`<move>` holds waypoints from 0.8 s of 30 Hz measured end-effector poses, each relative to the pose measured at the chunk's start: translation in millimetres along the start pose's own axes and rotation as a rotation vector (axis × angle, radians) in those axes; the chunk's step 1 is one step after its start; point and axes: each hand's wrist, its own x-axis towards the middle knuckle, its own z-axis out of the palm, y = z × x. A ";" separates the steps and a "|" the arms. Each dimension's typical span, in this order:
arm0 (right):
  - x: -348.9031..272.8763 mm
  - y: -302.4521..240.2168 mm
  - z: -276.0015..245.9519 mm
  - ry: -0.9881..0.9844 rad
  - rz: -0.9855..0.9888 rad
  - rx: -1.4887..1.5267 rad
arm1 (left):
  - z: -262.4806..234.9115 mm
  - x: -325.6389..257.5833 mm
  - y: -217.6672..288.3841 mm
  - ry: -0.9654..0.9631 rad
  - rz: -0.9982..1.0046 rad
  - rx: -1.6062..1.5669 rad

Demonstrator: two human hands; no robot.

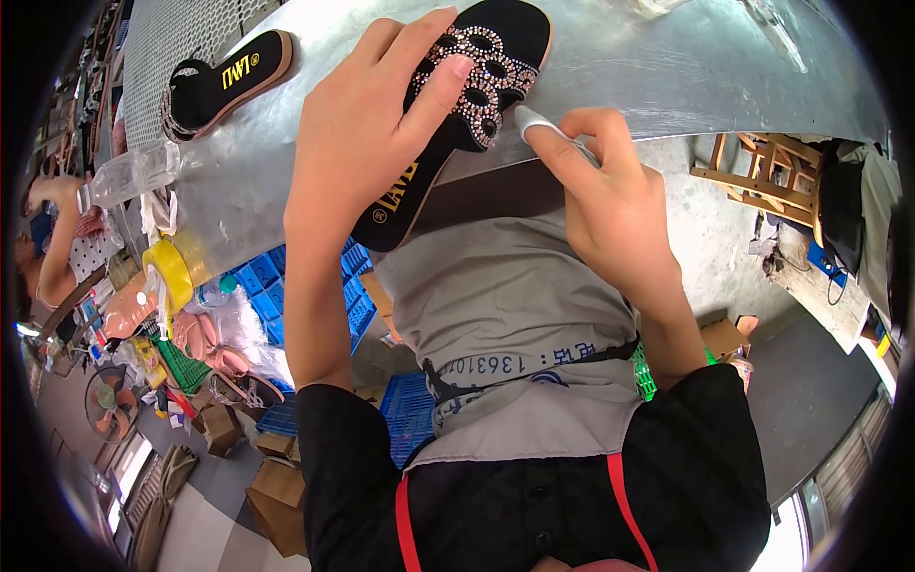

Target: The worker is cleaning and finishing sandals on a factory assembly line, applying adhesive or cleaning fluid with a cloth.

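A black flat sandal (515, 27) with a rhinestone-studded upper lies at the near edge of the metal worktop (648, 71), its heel end jutting out toward my apron. My left hand (348, 143) is closed over the side of its upper, with the thumb resting on the stones. Just right of the strap, my right hand (615, 186) pinches a small white cloth (536, 121) that wraps over a fingertip. The cloth is close to the sandal's edge; whether it touches cannot be made out. A second, similar sandal (238, 81) lies farther left on the worktop.
A clear plastic bottle (138, 174) and a yellow tape roll (170, 274) are at the worktop's left end. Blue crates (262, 286) stand below. Another person's arm (62, 238) shows at far left. A wooden stool (767, 181) stands at right.
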 end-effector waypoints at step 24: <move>25.3 -14.6 13.3 -0.020 0.077 -0.468 | 31.6 3.3 -27.2 0.169 0.312 0.146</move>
